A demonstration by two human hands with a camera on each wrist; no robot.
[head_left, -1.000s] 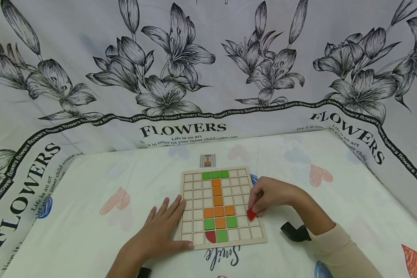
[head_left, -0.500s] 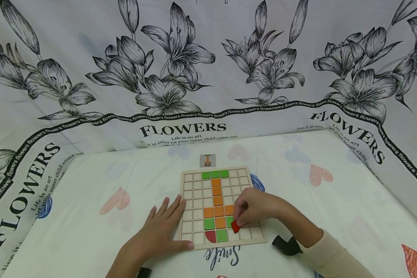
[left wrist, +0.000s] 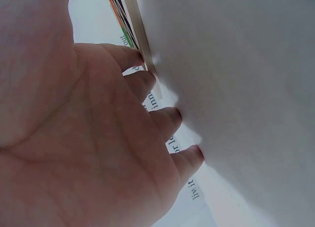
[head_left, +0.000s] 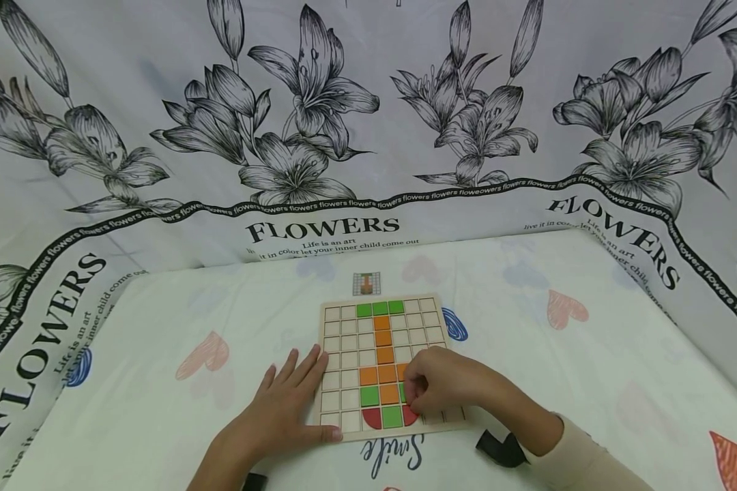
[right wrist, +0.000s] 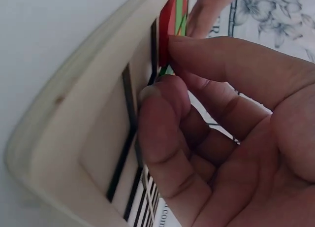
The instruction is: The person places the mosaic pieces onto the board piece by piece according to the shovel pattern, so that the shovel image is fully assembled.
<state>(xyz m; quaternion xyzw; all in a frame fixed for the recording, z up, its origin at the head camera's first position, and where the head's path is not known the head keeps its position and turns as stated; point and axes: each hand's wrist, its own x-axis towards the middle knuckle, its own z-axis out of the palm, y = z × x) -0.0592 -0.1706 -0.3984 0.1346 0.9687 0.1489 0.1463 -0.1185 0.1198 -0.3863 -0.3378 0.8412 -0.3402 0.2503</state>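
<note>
A wooden grid board (head_left: 349,399) lies on the cloth, with orange tiles (head_left: 385,374) down its middle and green tiles (head_left: 392,416) at the top and bottom. My left hand (head_left: 285,409) rests at the board's left edge, fingers spread and straight. Over the lower right cells, my right hand (head_left: 445,382) has curled fingers and holds a red quarter-round tile (head_left: 409,416) at the bottom-row cell beside a green tile. In the right wrist view the thumb touches this red tile (right wrist: 167,32); its far side is hidden. A matching red tile (head_left: 372,418) sits left of that green one.
Behind the board lies a small pattern card (head_left: 366,284) with a coloured grid. A white cloth (head_left: 129,409) with printed hearts covers the table. A flowered curtain (head_left: 393,136) rises at the back. A black strap (head_left: 501,449) hangs near the right wrist.
My right hand has moved left and down from the board's right edge, carrying the red tile to the bottom row. My left hand has stayed put.
</note>
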